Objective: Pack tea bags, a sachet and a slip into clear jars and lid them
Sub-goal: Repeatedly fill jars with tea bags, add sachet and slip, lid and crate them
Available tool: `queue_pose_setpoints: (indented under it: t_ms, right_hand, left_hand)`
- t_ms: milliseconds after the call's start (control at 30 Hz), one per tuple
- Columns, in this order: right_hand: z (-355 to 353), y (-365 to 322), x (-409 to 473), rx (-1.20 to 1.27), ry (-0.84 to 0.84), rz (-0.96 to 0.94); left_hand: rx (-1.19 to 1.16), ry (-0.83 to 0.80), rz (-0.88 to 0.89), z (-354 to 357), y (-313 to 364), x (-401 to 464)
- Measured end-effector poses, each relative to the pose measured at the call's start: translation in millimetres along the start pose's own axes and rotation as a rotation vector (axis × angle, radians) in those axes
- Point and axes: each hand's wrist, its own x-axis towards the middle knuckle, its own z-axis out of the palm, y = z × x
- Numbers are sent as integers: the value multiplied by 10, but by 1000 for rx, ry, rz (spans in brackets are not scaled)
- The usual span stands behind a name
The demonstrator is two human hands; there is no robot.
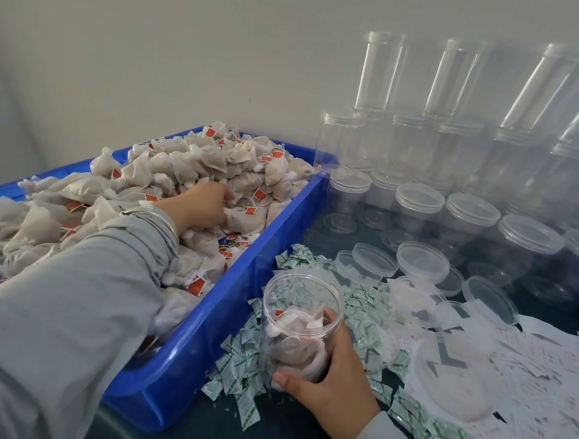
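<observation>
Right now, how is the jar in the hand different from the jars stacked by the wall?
The held jar has tea bags inside; the stacked jars look empty. The held jar is open-topped and tilted in the right hand; the stacked jars wear lids and stand upright. Both are clear plastic.

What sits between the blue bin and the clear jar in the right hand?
Head view: green-and-white sachets lie scattered between the blue plastic bin and the clear plastic jar that the right hand holds.

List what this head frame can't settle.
- Left hand, head view: fingertips buried among tea bags; grip unclear.
- Open jar: bag count unclear through glare and the right hand.
- Slips: print too small.
- Blue bin: left end cut off.
</observation>
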Motion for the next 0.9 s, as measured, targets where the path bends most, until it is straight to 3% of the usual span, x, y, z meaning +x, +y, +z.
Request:
queue_pose_setpoints:
  t_ms: [133, 233, 433, 567, 767, 900]
  right_hand:
    - [11, 40, 20, 9, -6, 2]
    - [12, 56, 23, 13, 12, 14]
    - [16, 88, 30, 38, 5, 15]
    - [14, 84, 30, 41, 9, 17]
    - [3, 58, 18, 44, 9, 11]
    - [-3, 28, 23, 52, 10, 4]
  left_hand:
    - [-256, 29, 76, -138, 155, -98]
    - [-590, -11, 177, -261, 299, -241]
    - [-1005, -250, 360, -372, 527, -469]
    - [-1230, -541, 539, -415, 580, -559]
    - [-1125, -856, 709, -357, 589, -560]
    - [-1053, -864, 735, -294, 611, -565]
